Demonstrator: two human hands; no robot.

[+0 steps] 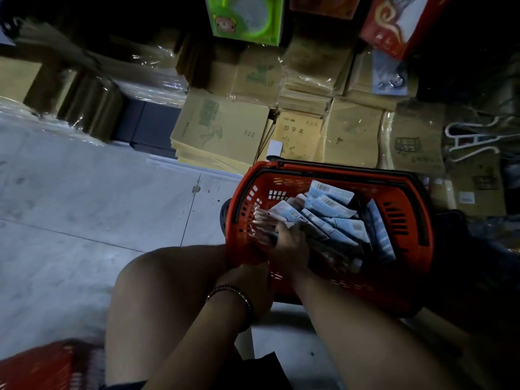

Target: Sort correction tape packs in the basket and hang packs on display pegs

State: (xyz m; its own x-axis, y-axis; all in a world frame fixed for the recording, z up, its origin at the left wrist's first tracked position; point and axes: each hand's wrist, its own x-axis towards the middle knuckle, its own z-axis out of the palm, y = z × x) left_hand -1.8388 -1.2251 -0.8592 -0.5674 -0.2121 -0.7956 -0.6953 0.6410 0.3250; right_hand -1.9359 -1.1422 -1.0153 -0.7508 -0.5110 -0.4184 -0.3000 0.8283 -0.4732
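As R hand (pixel 289 244) is clamping light, slick correction tape packs (pixel 329 205) in basket (pixel 363 181), card tops prob. the safest hold, grip of L hand (pixel 249 277) isn't showing.

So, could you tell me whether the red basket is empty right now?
No, the red basket holds many pale blue correction tape packs, with the right hand among them.

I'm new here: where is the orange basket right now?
Head view, right of centre: the orange basket sits on the floor before the stacked notebooks, holding the packs the right hand grips.
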